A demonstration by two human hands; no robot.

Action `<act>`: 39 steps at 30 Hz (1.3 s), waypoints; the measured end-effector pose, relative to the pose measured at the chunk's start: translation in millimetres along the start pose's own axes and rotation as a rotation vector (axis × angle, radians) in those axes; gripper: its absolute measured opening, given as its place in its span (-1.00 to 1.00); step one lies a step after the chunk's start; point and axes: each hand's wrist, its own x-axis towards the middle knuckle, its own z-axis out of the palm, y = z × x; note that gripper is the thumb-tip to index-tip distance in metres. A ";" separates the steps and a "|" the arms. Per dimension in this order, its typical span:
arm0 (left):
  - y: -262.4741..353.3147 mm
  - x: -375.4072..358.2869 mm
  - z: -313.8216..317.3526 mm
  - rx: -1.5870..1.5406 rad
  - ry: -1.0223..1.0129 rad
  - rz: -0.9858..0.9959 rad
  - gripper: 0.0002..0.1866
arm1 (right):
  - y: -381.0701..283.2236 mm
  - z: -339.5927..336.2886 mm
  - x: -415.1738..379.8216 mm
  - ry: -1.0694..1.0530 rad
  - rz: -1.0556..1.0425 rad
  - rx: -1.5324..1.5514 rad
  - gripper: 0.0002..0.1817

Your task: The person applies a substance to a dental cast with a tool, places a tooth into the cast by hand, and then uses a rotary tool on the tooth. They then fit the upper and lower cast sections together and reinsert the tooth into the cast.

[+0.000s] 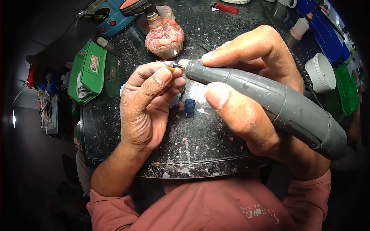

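My right hand point(250, 111) is wrapped round a thick dark grey rotary handpiece point(262, 92), which slants from the lower right up to the centre. Its metal tip point(178, 65) points left and meets the fingertips of my left hand point(148, 96). Those fingertips are pinched together around the tip; any small piece between them is too hidden to name. Beneath the hands, a small dark blue block point(189, 107) lies on the speckled black table point(173, 134). Part of something light blue point(176, 101) shows behind my left hand.
A pink lumpy mass point(165, 37) stands beyond my hands. On the left are a green bin point(88, 73) and a blue machine point(110, 19). Right: a white tub point(320, 73), a coiled cord point(302, 73) and a green bin point(346, 90). A red-handled tool point(226, 8) lies at the back.
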 end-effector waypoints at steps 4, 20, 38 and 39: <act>-1.1 1.5 -3.3 0.050 -0.057 0.077 -0.86 | 9.1 3.6 -1.4 0.009 -0.014 0.042 -0.72; -2.1 1.5 -3.6 0.126 -0.070 0.135 -0.85 | -3.5 3.2 0.5 0.041 0.060 -0.014 -0.73; -2.8 0.9 2.9 -0.022 0.040 -0.047 -0.83 | 3.9 1.8 1.0 0.009 0.037 0.031 -0.75; -2.5 0.9 3.4 -0.024 0.051 -0.051 -0.83 | 5.1 1.7 1.4 0.001 0.026 0.042 -0.74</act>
